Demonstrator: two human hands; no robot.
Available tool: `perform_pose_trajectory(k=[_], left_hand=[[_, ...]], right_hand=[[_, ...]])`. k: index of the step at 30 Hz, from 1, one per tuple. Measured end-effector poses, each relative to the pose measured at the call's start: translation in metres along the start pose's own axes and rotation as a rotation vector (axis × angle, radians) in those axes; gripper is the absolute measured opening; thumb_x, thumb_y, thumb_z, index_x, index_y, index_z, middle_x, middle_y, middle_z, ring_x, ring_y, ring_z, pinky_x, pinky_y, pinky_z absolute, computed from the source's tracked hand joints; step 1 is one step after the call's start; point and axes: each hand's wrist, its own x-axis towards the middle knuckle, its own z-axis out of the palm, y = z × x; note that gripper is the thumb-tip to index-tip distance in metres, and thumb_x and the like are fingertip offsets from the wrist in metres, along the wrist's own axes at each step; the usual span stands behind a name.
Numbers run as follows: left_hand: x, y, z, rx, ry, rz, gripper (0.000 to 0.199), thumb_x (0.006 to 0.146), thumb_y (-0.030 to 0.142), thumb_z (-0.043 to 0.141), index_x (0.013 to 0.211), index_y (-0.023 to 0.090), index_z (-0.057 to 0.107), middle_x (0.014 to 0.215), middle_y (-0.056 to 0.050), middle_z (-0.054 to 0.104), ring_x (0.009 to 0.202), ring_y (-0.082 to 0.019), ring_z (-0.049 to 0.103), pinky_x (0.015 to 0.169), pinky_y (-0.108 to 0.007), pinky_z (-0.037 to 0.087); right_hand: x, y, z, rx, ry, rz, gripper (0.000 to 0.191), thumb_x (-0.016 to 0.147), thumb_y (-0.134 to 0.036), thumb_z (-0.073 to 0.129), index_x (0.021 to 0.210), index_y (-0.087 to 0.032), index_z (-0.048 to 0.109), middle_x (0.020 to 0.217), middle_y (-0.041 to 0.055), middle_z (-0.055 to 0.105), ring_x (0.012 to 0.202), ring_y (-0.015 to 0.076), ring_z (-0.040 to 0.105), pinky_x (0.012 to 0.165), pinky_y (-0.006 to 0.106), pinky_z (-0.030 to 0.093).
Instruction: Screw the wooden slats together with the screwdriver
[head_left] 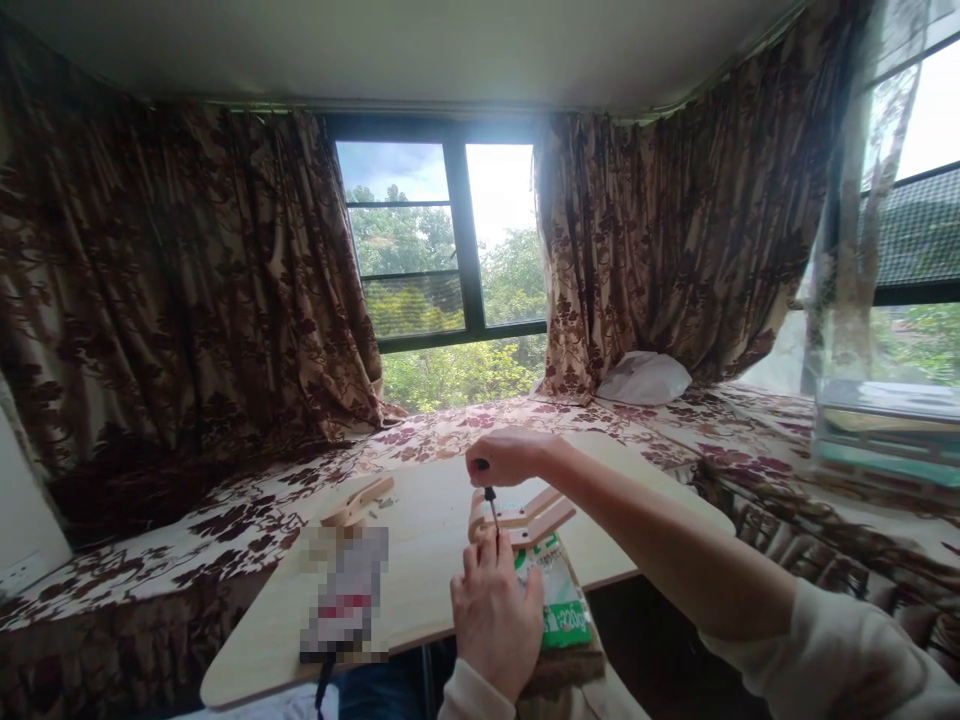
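My right hand is closed round the handle of a screwdriver, which stands upright with its shaft pointing down. Below it, my left hand rests with its fingertips by the lower end of the shaft; what those fingers hold, if anything, is hidden. Pale wooden pieces with dark holes lie just beyond and right of my left hand. Under them is a green and white packet. The screwdriver's tip cannot be made out clearly.
Another wooden piece with small bits beside it lies on the light wooden table at the left. Nearer is a pixelated object with a black strap. Behind are a flower-patterned cover, a white pillow and curtains.
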Motion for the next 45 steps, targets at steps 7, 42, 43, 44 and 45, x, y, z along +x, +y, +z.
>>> perform_pose_trajectory(k=[7, 42, 43, 44, 45], left_hand=[[-0.001, 0.002, -0.003, -0.008, -0.022, -0.003, 0.043, 0.084, 0.037, 0.041, 0.123, 0.021, 0.047, 0.133, -0.003, 0.045, 0.115, -0.022, 0.040, 0.088, -0.039, 0.038], [0.001, 0.002, -0.005, 0.003, -0.049, 0.003, 0.045, 0.084, 0.038, 0.042, 0.124, 0.020, 0.046, 0.134, -0.003, 0.044, 0.115, -0.023, 0.039, 0.089, -0.040, 0.038], [0.001, 0.002, -0.005, 0.000, -0.050, 0.001, 0.045, 0.084, 0.038, 0.042, 0.125, 0.019, 0.046, 0.134, -0.003, 0.044, 0.116, -0.023, 0.039, 0.089, -0.040, 0.037], [0.002, 0.002, -0.004, -0.004, -0.051, -0.001, 0.045, 0.084, 0.038, 0.041, 0.125, 0.019, 0.046, 0.135, -0.003, 0.044, 0.116, -0.023, 0.039, 0.090, -0.039, 0.037], [0.002, 0.002, -0.004, -0.008, -0.052, -0.003, 0.045, 0.084, 0.037, 0.040, 0.126, 0.019, 0.045, 0.135, -0.003, 0.043, 0.116, -0.023, 0.039, 0.090, -0.039, 0.037]], right_hand=[[0.004, -0.004, 0.015, -0.043, 0.080, 0.132, 0.031, 0.089, -0.032, 0.052, 0.115, -0.016, 0.054, 0.114, 0.0083, 0.056, 0.095, 0.0202, 0.057, 0.079, 0.041, 0.049], [0.001, 0.010, 0.010, 0.042, 0.067, 0.068, 0.028, 0.089, -0.032, 0.052, 0.112, -0.016, 0.055, 0.111, 0.0076, 0.057, 0.092, 0.0190, 0.058, 0.077, 0.039, 0.050], [0.001, 0.010, 0.010, 0.051, 0.070, 0.059, 0.028, 0.089, -0.032, 0.052, 0.112, -0.016, 0.056, 0.111, 0.0075, 0.057, 0.091, 0.0187, 0.058, 0.077, 0.039, 0.050], [0.000, 0.009, 0.011, 0.059, 0.079, 0.058, 0.027, 0.089, -0.032, 0.052, 0.112, -0.016, 0.056, 0.111, 0.0074, 0.058, 0.091, 0.0186, 0.058, 0.076, 0.039, 0.050], [0.000, 0.009, 0.014, 0.065, 0.095, 0.066, 0.027, 0.089, -0.032, 0.052, 0.112, -0.016, 0.056, 0.111, 0.0075, 0.058, 0.091, 0.0186, 0.058, 0.076, 0.039, 0.050]])
